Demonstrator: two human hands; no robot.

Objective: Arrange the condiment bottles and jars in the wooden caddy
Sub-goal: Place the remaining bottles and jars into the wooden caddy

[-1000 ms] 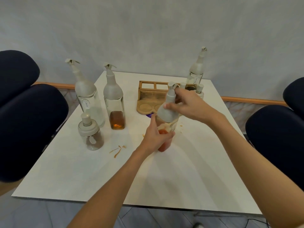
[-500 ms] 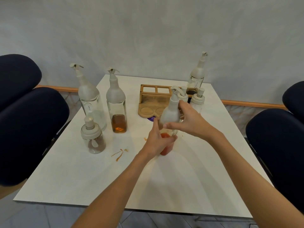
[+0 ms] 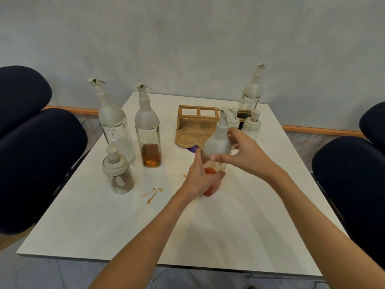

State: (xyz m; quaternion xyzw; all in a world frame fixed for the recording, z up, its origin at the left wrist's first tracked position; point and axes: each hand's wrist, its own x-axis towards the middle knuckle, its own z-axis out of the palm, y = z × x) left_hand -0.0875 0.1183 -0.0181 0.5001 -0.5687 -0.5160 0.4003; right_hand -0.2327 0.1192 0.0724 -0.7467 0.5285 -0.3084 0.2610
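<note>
Left grip [image 3: 200,180]: fingers curled round the lower glass body of the red-sauce bottle [image 3: 218,142], thumb up along its near side. Right grip [image 3: 248,155]: thumb and curled fingers clasp the same bottle's frosted white shoulder, just under the pump spout. The bottle is upright, directly in front of the wooden caddy [image 3: 198,124] and outside it, over the white bench [image 3: 229,226]. The caddy's two square slots and its round front recesses hold nothing. At the caddy's right end stands a small white-lidded jar [image 3: 251,126], and behind that a tall dark-sauce bottle [image 3: 251,97]. Left of the caddy stand an amber-liquid bottle [image 3: 148,130] and, farther left, a clear bottle [image 3: 113,126]. Nearer the viewer than those is a brown-filled jar [image 3: 118,174]. Brown sauce streaks [image 3: 153,193] mark the bench front-left of the caddy.
</note>
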